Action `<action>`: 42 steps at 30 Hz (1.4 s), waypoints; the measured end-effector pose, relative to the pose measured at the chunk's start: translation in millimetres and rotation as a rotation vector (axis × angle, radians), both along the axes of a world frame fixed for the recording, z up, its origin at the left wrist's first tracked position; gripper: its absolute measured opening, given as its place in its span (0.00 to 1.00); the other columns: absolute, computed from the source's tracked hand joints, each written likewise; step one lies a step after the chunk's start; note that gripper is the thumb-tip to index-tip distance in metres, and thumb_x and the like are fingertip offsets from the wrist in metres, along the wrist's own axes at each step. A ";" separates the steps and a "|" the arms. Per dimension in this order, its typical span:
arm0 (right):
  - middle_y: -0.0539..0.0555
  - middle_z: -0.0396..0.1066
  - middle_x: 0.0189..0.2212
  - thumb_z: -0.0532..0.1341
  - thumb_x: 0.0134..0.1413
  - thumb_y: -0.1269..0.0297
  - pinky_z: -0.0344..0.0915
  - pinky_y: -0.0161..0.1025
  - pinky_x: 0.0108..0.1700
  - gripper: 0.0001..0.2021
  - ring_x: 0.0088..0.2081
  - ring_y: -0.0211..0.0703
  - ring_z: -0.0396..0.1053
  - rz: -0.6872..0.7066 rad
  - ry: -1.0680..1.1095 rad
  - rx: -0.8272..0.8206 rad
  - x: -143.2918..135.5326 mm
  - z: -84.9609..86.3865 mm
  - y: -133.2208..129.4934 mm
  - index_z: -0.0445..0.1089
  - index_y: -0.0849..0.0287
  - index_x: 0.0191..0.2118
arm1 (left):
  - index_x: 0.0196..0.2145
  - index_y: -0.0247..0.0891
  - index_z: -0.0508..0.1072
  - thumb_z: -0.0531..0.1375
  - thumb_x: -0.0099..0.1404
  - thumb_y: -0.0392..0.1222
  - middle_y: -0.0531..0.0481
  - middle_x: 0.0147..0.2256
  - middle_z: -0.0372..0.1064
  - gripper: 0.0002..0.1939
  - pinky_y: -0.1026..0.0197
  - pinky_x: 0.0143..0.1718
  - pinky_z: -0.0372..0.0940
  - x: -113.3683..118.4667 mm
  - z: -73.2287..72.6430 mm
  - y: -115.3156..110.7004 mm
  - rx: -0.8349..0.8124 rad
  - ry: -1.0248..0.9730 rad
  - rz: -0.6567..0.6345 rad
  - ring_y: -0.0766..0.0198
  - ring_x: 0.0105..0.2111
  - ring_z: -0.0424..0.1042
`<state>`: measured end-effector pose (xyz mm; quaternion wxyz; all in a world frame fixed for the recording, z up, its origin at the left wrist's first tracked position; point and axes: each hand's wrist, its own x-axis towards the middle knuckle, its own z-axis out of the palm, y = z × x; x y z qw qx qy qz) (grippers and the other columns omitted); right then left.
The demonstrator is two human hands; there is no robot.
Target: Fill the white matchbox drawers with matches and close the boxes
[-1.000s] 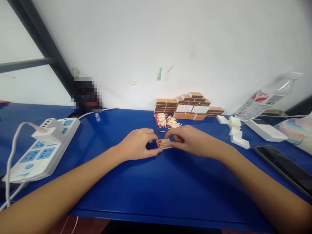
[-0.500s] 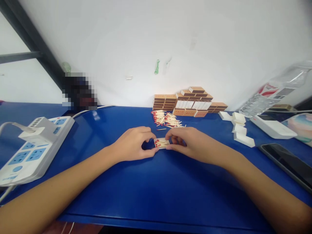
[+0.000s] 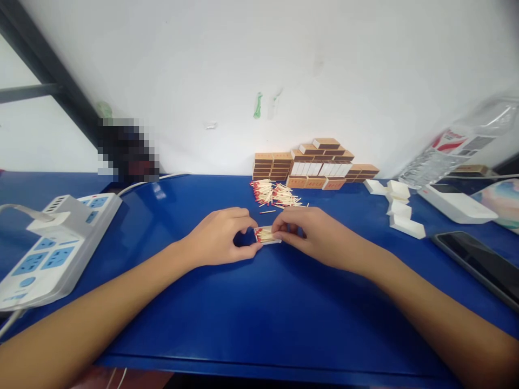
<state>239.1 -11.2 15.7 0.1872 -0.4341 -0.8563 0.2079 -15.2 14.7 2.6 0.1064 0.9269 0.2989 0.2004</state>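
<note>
A small white matchbox tray filled with red-tipped matches lies on the blue table, open side up. At its left end, my left hand grips it between thumb and fingers. Over the right end of the tray is my right hand, thumb and fingertips pinched together on the pale ends of the matches. Exactly how many matches are between those fingertips is hidden. Just beyond the hands, a heap of loose matches is spread on the table, and one single match lies in front of it.
Stacked matchboxes stand against the wall. To the right are several empty white trays, a white device, a phone and a leaning plastic bottle. A power strip with a plugged-in charger occupies the left.
My right hand has moved left from the tray's right edge onto the matches, and its fingertips have come together. The left hand keeps its grip. The view has shifted slightly.
</note>
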 end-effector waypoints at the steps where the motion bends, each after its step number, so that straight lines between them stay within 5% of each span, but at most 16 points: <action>1: 0.53 0.77 0.35 0.60 0.66 0.67 0.63 0.37 0.39 0.06 0.35 0.40 0.70 -0.012 0.001 0.008 -0.8 -0.9 -0.2 0.76 0.55 0.40 | 0.43 0.38 0.81 0.64 0.68 0.48 0.50 0.33 0.71 0.13 0.61 0.33 0.64 0.0 0.0 0.0 0.000 0.001 -0.002 0.63 0.33 0.70; 21: 0.53 0.76 0.36 0.61 0.66 0.68 0.59 0.37 0.38 0.05 0.36 0.41 0.70 -0.035 -0.079 0.061 -0.8 -0.1 -1.5 0.74 0.57 0.38 | 0.44 0.38 0.80 0.65 0.67 0.47 0.52 0.34 0.71 0.12 0.61 0.34 0.65 1.5 0.4 -0.3 -0.004 -0.002 -0.010 0.64 0.33 0.70; 29: 0.52 0.74 0.34 0.60 0.69 0.65 0.60 0.38 0.38 0.09 0.34 0.40 0.68 0.082 -0.079 0.083 3.0 6.4 -4.9 0.75 0.57 0.36 | 0.44 0.37 0.80 0.65 0.68 0.48 0.51 0.34 0.71 0.13 0.61 0.34 0.64 0.4 0.0 -0.2 0.006 -0.012 -0.013 0.64 0.33 0.71; 42: 0.50 0.74 0.31 0.62 0.65 0.69 0.55 0.37 0.34 0.06 0.30 0.38 0.66 -0.061 -0.178 0.054 -6.7 3.9 -6.6 0.75 0.57 0.36 | 0.43 0.37 0.80 0.64 0.69 0.48 0.50 0.34 0.72 0.13 0.60 0.36 0.65 3.6 -0.9 -5.6 0.029 0.018 -0.049 0.62 0.35 0.72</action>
